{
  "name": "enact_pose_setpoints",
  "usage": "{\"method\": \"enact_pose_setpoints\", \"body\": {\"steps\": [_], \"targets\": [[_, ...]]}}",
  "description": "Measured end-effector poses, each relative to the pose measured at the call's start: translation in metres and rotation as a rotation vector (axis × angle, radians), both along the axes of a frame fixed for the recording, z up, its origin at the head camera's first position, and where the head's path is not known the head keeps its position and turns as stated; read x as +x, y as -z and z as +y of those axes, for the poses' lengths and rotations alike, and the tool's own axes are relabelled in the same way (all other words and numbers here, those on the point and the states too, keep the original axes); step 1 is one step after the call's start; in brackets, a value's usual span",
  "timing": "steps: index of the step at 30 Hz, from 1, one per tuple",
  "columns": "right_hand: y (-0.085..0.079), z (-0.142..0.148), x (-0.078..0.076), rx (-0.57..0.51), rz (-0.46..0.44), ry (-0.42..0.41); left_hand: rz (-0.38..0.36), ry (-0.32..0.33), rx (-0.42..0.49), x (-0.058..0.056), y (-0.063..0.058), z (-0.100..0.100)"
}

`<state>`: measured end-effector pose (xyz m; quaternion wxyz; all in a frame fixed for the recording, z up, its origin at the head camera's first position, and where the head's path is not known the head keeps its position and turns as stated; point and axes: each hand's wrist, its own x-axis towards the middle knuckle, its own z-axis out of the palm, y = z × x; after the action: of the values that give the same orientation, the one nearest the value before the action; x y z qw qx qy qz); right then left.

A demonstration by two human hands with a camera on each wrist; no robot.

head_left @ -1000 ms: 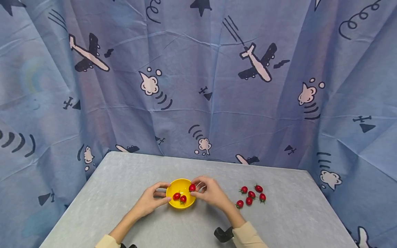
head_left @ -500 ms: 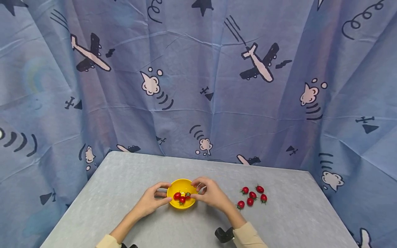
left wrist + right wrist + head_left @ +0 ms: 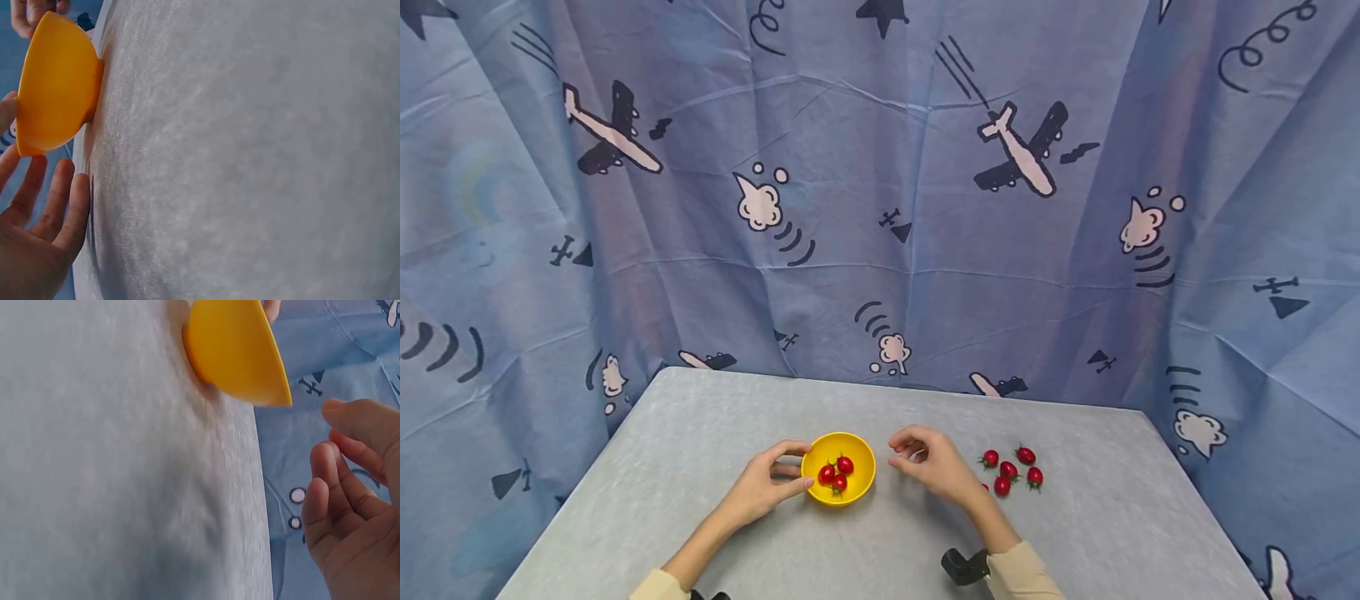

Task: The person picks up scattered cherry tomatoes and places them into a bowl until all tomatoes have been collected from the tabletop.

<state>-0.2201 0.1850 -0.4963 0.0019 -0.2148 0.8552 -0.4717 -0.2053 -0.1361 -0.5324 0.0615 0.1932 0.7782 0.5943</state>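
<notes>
A yellow bowl [image 3: 857,490] stands on the table, with small red cherry tomatoes [image 3: 845,465] with green stems clustered inside. My left hand [image 3: 762,487] holds the bowl at its left side, thumb at the near rim and index finger at the far rim. In the left wrist view its other fingers [image 3: 59,200] reach to the outside of the bowl [image 3: 59,81]. To the right of the bowl, apart from it, is my right hand [image 3: 936,465], fingers loosely bent and nothing between them. The right wrist view shows this hand [image 3: 356,487] beside the bowl's rim.
Several more cherry tomatoes [image 3: 1008,471] lie on the right of the grey table [image 3: 1105,500], one partly hidden by the right forearm. Behind the table hangs a blue curtain [image 3: 850,292] printed with airplanes. A dark device [image 3: 964,567] is at the right wrist.
My right hand has put a cherry tomato into the bowl, let it go and moved off to the right. The left hand has stayed at the bowl.
</notes>
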Motion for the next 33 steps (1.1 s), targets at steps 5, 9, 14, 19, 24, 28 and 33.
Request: {"method": "enact_pose_setpoints", "body": {"steps": [5,9,14,19,24,28,33], "targets": [[0.002,0.018,0.002,0.002,-0.024,0.058,0.010,-0.002,-0.007,0.000,-0.001,0.000],[0.003,0.036,0.004,0.002,-0.027,0.087,0.023,-0.009,-0.024,0.000,-0.001,0.000],[0.005,0.060,0.010,-0.018,-0.008,0.102,0.019,-0.015,-0.028,0.000,-0.002,-0.001],[0.007,0.081,0.013,-0.008,-0.026,0.149,0.010,-0.019,-0.017,0.000,-0.004,-0.001],[0.009,0.100,0.019,-0.011,-0.015,0.177,0.027,-0.015,-0.021,0.000,-0.002,-0.001],[0.009,0.117,0.024,-0.002,-0.004,0.202,0.038,-0.009,-0.031,-0.001,-0.001,-0.002],[0.006,0.139,0.031,0.027,0.013,0.261,0.038,-0.006,-0.032,-0.001,0.000,-0.002]]}}
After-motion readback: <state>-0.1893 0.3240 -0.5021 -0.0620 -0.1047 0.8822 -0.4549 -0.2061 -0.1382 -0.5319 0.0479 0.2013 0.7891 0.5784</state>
